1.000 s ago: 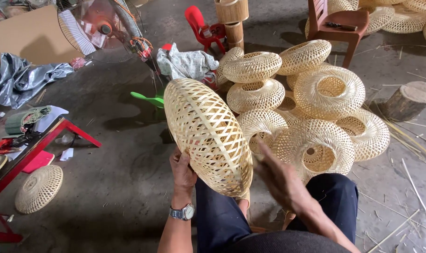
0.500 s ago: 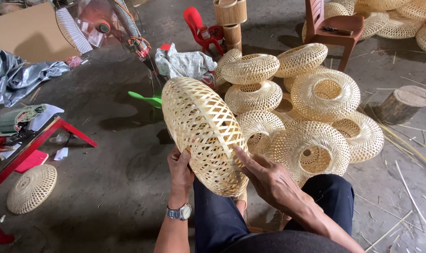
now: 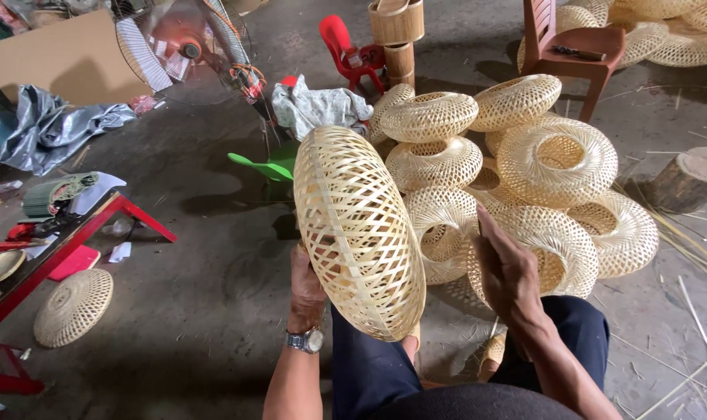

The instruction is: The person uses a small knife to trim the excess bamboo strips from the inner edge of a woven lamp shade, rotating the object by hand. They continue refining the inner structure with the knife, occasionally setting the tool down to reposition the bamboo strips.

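A round woven bamboo shade stands on edge over my knees, its lattice side facing me. My left hand, with a wristwatch, grips its lower left rim from behind. My right hand is lifted off the shade, to its right, fingers together and pointing up, holding nothing. Behind it lies a heap of similar ring-shaped woven shades.
A standing fan and a sheet of cardboard are at the far left. A red metal frame and a flat woven disc lie left. A wooden chair, red plastic chair and log stump stand beyond.
My right hand has come off the shade's lower rim and moved out to the right, raised. The shade has stayed upright in my left hand.
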